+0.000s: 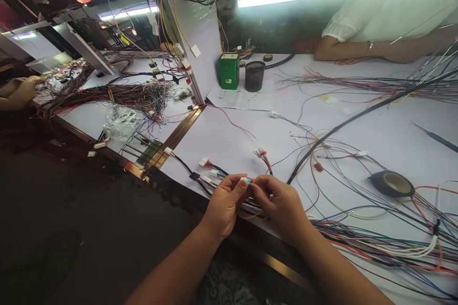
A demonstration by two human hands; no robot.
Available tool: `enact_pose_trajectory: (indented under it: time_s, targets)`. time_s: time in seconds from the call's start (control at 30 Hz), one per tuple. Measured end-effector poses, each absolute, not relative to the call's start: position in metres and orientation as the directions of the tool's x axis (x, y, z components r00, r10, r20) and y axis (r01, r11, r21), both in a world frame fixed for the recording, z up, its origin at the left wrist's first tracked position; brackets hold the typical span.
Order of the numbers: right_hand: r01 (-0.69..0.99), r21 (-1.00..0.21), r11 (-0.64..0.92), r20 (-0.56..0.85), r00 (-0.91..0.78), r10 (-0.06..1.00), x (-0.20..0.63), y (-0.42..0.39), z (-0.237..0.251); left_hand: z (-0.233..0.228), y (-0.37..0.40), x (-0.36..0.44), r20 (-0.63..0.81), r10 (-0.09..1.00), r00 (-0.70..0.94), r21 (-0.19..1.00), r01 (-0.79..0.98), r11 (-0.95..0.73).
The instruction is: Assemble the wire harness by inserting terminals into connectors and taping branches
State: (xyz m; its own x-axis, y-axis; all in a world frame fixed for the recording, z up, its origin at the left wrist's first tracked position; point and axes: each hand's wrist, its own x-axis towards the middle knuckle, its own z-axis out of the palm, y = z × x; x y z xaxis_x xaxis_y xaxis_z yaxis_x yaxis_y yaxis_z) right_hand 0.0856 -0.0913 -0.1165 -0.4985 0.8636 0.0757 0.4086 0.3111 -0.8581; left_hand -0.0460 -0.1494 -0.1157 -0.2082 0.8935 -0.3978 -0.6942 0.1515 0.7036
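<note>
My left hand (224, 205) and my right hand (280, 206) meet at the near edge of a white worktable (386, 128). Between their fingertips they pinch a small teal and white wire connector (245, 180). Thin wires run from it under my right hand. Just beyond lie more white connectors on black leads (204, 162) and a connector with red and blue wires (261, 153). A thick bundle of coloured wires (375, 243) lies to the right of my right hand.
A roll of black tape (391, 184) lies at right. A green box (229, 71) and a black mesh cup (254, 76) stand at the back. A thick black cable (358, 116) crosses the table. Another person's arm (361, 50) rests opposite. A wire-covered bench (107, 95) lies left.
</note>
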Motion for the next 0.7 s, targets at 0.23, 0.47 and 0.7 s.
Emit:
enact_pose_trajectory:
  time_s: [0.23,0.47,0.7]
  targets:
    - [0.322,-0.914,0.247,0.024,-0.566,0.824,0.0892,-0.0871,-0.1159,-0.1123,-0.1472,-0.0528,-0.450,0.884,-0.130,0.654,-0.721,0.227]
    - [0.315,-0.935,0.163,-0.021,-0.506,0.862,0.0876,-0.0865,-0.1179,-0.1101,-0.1467,-0.0529,-0.477,0.872,-0.111,0.634,-0.731,0.254]
    - [0.369,-0.902,0.225,0.021,-0.482,0.876,0.0841,-0.0902,-0.1150,-0.1108,-0.1476,-0.0516,-0.473,0.872,-0.129,0.648,-0.721,0.245]
